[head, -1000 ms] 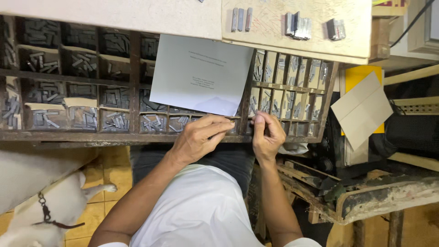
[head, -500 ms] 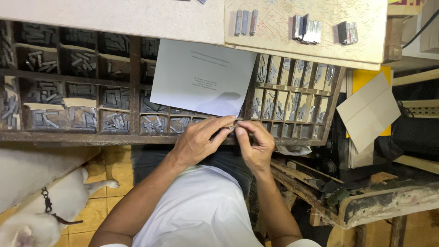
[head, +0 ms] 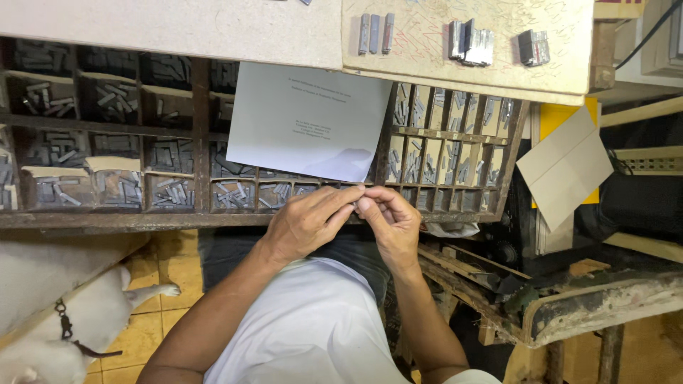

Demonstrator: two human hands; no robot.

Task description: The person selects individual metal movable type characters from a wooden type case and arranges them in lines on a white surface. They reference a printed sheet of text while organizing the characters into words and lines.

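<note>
Both hands meet at the front edge of the type case: the left hand (head: 307,224) and the right hand (head: 390,222) press fingertips together, pinching something small and grey between them, too tiny to make out. Just past the fingers, at twelve o'clock, a white printed sheet (head: 309,121) leans over the wooden type case (head: 203,142), whose compartments hold grey metal sorts. Farther up, at one o'clock, small metal blocks (head: 469,41) sit on a pale board (head: 427,64). At three o'clock hangs a folded brown card (head: 565,167). Down at eight o'clock a white dog (head: 64,327) stands on yellow tiles.
</note>
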